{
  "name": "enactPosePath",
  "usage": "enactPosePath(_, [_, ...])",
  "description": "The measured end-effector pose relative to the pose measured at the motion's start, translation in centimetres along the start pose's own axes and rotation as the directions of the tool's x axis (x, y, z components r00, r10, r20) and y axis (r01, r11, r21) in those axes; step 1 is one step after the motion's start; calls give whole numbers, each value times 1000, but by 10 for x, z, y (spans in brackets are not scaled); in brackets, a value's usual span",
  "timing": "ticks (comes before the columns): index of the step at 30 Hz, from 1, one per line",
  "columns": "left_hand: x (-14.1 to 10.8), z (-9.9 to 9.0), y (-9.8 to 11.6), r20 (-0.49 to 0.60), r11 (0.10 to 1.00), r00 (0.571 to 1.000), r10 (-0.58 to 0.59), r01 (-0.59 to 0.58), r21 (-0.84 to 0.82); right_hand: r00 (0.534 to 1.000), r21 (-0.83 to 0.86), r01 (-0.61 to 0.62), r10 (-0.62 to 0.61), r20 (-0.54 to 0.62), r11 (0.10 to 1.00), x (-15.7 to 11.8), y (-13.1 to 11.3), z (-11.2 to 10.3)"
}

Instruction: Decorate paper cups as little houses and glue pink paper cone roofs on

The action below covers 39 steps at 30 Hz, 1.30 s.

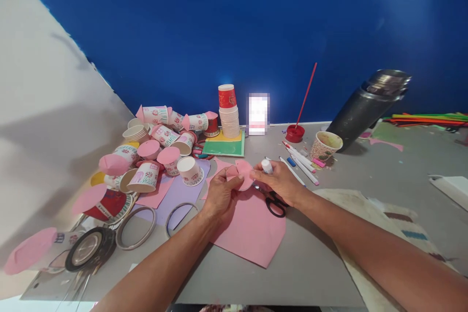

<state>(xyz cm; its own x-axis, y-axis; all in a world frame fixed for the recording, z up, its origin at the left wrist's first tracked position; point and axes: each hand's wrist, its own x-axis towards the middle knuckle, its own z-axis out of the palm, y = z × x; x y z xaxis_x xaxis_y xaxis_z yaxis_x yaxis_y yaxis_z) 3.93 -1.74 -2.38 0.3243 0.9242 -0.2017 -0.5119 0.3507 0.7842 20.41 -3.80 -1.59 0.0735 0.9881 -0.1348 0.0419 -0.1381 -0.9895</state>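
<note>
My left hand (222,195) pinches a round pink paper piece (244,171) between thumb and fingers, above the table's middle. At the right edge of that piece, my right hand (280,180) has its thumb and fingers closed, with a small white-capped tube (267,166) held in it. Beneath both hands lies a larger pink sheet (252,234). Black-handled scissors (276,206) rest beside it, their blades partly hidden under my right hand.
Decorated paper cups (190,170) with pink paper tops crowd the left. A cup stack (229,122) stands on a green booklet (224,148). Markers (302,158), a patterned cup (326,145), a dark flask (360,112) and a cloth (340,200) lie right.
</note>
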Motion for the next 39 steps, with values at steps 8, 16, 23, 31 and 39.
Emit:
enactPosePath(8, [-2, -4, 5, -86, 992, 996, 39, -28, 122, 990, -195, 61, -84, -112, 979, 4, -1, -8])
enactPosePath(16, [0, -5, 12, -15, 811, 953, 303, -249, 529, 965, -430, 188, -247, -85, 883, 3, -8, -15])
enactPosePath(23, [-3, -3, 14, 109, 707, 922, 370, -356, 611, 954, -496, 275, -298, 34, 823, 0, -7, -14])
enactPosePath(31, [2, -9, 11, 107, 732, 924, 368, -359, 579, 968, -471, 249, -236, 88, 846, -1, -3, -14])
enactPosePath(39, [0, -7, 10, 48, 798, 942, 332, -308, 519, 954, -433, 297, -279, 107, 851, -1, -8, -15])
